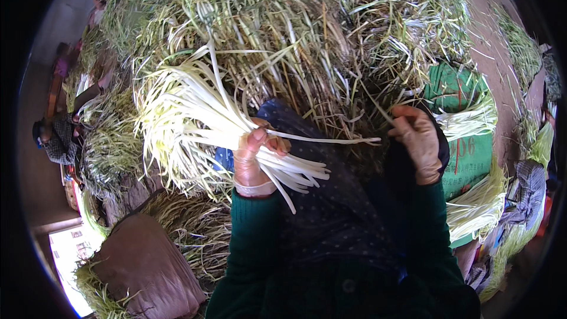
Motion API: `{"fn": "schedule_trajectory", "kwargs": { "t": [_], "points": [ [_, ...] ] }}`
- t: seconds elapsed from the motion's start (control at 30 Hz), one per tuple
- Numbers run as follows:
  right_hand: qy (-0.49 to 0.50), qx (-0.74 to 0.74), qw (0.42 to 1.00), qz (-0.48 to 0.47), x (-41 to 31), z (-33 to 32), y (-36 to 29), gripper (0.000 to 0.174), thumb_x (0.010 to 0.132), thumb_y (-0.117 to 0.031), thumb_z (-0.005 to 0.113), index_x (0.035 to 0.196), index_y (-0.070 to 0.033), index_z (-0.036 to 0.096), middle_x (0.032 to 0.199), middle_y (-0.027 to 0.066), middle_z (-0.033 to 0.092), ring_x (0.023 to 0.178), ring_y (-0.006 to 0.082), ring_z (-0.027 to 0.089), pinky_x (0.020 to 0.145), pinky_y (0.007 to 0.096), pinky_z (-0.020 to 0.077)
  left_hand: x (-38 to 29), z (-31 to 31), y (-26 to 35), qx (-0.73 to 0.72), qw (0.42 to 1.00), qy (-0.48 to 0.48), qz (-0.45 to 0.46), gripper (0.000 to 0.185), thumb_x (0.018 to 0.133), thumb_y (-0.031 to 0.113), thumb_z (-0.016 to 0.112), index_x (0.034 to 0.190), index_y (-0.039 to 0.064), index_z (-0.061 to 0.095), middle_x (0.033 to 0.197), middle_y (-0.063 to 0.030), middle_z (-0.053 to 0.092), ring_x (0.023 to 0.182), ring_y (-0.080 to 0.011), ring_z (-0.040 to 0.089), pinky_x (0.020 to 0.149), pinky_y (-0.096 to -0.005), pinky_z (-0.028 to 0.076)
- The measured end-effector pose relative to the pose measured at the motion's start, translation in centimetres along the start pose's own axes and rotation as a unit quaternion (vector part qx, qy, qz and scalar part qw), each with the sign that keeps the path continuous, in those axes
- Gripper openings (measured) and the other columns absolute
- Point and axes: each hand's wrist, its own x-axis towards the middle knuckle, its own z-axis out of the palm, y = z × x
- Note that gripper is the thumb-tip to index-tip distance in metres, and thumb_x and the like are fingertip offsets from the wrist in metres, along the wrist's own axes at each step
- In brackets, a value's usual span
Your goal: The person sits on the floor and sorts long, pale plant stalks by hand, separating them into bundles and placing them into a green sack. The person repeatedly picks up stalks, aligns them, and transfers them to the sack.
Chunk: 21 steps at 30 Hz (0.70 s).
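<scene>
My left hand (pixel 257 155), in a thin translucent glove, is closed around a thick bunch of pale yellow-white leafy stalks (pixel 190 110). The leaf ends fan out to the left and the white stem ends point right, over my dark dotted apron (pixel 336 212). One stalk sticks out to the right above the others. My right hand (pixel 414 141), gloved too, is to the right of the bunch, its fingers bent around the end of a thin stalk or leaf (pixel 376 104) that slants up left. Just beyond both hands lies a large heap of untrimmed green and white stalks (pixel 288 31).
Pale bundles (pixel 476 204) lie on a green printed sack (pixel 471 159) at the right. A brown cloth-covered bundle (pixel 146 261) is at the lower left. More heaps (pixel 110 150) stand at the left, where a person in checked clothing (pixel 62 139) works.
</scene>
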Motion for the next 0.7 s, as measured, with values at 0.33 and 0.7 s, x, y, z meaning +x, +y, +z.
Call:
{"fn": "schedule_trajectory", "kwargs": {
  "t": [0.33,0.7],
  "points": [
    [-0.078,-0.217,0.843,-0.486,-1.7,9.7,-0.4,0.018,0.077,-0.009,0.073,0.094,-0.011,0.07,0.083,0.0027,0.068,0.084,0.0214,0.063,0.089,0.0385,0.0451,-0.3,-0.3,-0.6,0.055,0.998,-0.01,-0.002,0.042,0.076,0.025,0.08,0.108,0.007,0.06,0.07,-0.0046,0.061,0.058,-0.0171,0.06,0.055,-0.0325,0.05],
    [-0.118,-0.201,0.844,-0.483,-2.7,11.2,-1.9,0.008,0.076,-0.016,0.074,0.078,-0.012,0.066,0.07,0.0008,0.06,0.072,0.0217,0.058,0.091,0.0379,0.0437,-0.5,-2.2,-3.1,0.087,0.988,0.059,-0.115,0.025,0.074,0.005,0.078,0.094,0.001,0.063,0.082,-0.0072,0.064,0.075,-0.0177,0.061,0.068,-0.0292,0.051]
  ]
}}
